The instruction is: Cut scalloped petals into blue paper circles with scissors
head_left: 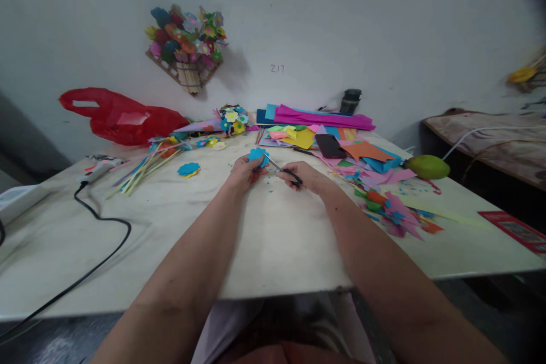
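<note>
Near the middle of the table, my left hand (244,172) is closed on a blue paper flower (256,154) with a scalloped edge. My right hand (303,175) grips the dark handles of a pair of scissors (293,176). Their metal blades point up and left, and the tips reach the flower's right edge. Whether the blades are apart is too small to tell. Tiny blue paper scraps (270,191) lie on the table below my hands. To the left rests a small stack of blue and yellow paper flowers (189,169).
A hot glue gun (100,170) with a black cord lies left, before a red plastic bag (128,119). Colored paper scraps (396,210), a phone (329,146) and a green fruit (427,166) are on the right. Paper sheets (324,118) lie along the wall.
</note>
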{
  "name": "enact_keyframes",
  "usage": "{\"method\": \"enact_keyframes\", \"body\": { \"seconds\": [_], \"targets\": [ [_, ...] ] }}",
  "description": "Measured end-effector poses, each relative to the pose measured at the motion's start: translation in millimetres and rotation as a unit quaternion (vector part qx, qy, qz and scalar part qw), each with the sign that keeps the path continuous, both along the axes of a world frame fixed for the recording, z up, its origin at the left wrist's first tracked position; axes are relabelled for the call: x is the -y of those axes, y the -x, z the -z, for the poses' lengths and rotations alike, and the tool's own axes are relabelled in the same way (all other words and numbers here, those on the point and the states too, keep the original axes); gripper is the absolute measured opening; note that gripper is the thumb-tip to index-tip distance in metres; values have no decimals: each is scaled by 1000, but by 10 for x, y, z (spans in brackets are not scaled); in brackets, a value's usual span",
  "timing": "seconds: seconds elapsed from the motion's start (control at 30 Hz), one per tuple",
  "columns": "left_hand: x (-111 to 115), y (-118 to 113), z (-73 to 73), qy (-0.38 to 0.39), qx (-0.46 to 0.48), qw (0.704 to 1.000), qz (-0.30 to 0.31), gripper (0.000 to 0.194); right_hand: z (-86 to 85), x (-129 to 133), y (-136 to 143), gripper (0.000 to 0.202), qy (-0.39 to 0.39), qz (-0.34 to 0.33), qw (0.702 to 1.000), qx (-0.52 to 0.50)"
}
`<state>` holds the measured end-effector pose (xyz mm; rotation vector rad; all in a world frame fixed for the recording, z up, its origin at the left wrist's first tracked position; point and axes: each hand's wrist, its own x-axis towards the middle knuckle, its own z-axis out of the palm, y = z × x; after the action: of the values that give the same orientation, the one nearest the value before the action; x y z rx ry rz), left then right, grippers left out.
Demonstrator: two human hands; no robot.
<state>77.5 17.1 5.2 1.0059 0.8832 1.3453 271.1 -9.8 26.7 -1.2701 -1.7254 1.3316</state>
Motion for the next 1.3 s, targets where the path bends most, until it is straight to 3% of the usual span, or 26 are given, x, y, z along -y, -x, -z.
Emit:
{"method": "enact_keyframes", "body": {
  "seconds": [0.3, 1.3],
  "targets": [
    [-21, 14, 39, -18, -20, 999, 20, 39, 88, -94, -66, 24, -30, -31, 999, -12],
    [42, -28, -25, -5, -3, 1000, 19, 37, 25, -25, -23, 22, -24, -22, 999, -25]
  ]
}}
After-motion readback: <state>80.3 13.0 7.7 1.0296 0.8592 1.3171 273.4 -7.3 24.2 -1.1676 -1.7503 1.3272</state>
